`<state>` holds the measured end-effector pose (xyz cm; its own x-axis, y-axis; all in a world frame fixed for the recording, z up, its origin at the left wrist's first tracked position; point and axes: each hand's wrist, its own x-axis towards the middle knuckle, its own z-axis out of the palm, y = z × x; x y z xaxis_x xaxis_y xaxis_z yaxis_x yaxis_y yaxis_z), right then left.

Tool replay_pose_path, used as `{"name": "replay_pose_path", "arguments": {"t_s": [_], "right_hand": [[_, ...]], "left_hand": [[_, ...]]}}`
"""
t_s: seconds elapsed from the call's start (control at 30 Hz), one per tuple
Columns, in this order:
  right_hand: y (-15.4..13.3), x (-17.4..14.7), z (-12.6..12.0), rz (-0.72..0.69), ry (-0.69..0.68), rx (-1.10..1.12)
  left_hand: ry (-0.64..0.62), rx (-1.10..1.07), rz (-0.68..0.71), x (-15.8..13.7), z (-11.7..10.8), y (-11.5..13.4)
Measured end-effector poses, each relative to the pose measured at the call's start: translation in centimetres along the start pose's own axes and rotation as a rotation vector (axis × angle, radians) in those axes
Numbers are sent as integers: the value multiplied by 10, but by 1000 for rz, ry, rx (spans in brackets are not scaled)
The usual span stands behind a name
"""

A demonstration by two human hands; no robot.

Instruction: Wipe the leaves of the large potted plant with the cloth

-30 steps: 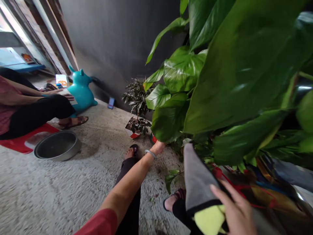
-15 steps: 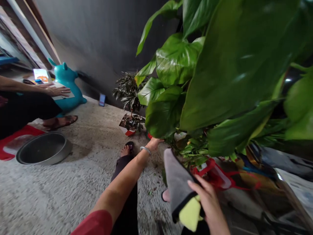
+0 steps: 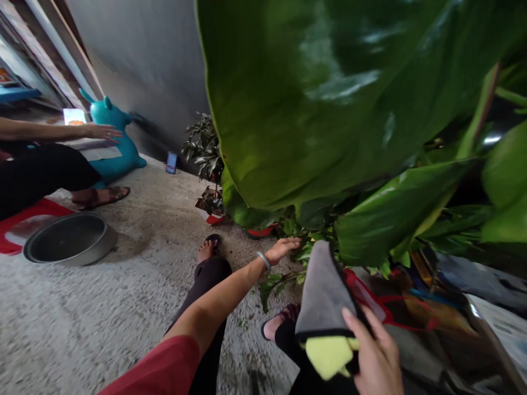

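Note:
My left hand (image 3: pixel 283 250), a bangle at its wrist, reaches in among low green leaves (image 3: pixel 307 247). Its fingers look stretched out, and I see nothing held; the tips meet the foliage. A folded grey microfiber cloth (image 3: pixel 325 296) with black edging and a yellow-green underside is gripped in my right hand (image 3: pixel 376 351). The cloth's pointed end stands up just right of my left hand. Over both hands hangs a very large glossy leaf (image 3: pixel 304 120), which hides much of the plant behind it. Another broad leaf (image 3: pixel 379 219) droops above the cloth.
A small potted plant (image 3: pixel 209 203) stands by the dark wall. At left are a metal basin (image 3: pixel 69 241), a turquoise animal toy (image 3: pixel 119 137) and a seated person's outstretched hand (image 3: pixel 102 131). A phone (image 3: pixel 171 163) leans on the wall. Something red and plastic (image 3: pixel 366 296) lies right.
My left hand has moved right, out from under the leaf edge toward the low foliage. The cloth and right hand shifted right. The large leaf now covers more of the view. The other person's hand rose slightly.

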<state>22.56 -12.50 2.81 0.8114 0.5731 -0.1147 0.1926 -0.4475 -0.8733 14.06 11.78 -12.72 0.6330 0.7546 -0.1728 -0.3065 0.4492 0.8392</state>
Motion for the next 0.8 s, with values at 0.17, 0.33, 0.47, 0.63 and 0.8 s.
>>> {"name": "replay_pose_path", "arguments": {"t_s": [0.17,0.33,0.47,0.63,0.8], "right_hand": [[-23,47,57,-112,6,-17],[-21,-4,90,-57,-296,-150],[-35,-19,58,115,-174,-26],[-63,27,89,-197,24,-93],[-24,-1,125,-145,-215,-278]], "left_hand": [[75,-250,-98,-24,-31,37],[83,-376,-33,-41,-51,68],[7,-403,-24,-41,-57,66],[-28,-371,-106,-43,-59,59],[-26,-395,-53,-42,-57,63]]}}
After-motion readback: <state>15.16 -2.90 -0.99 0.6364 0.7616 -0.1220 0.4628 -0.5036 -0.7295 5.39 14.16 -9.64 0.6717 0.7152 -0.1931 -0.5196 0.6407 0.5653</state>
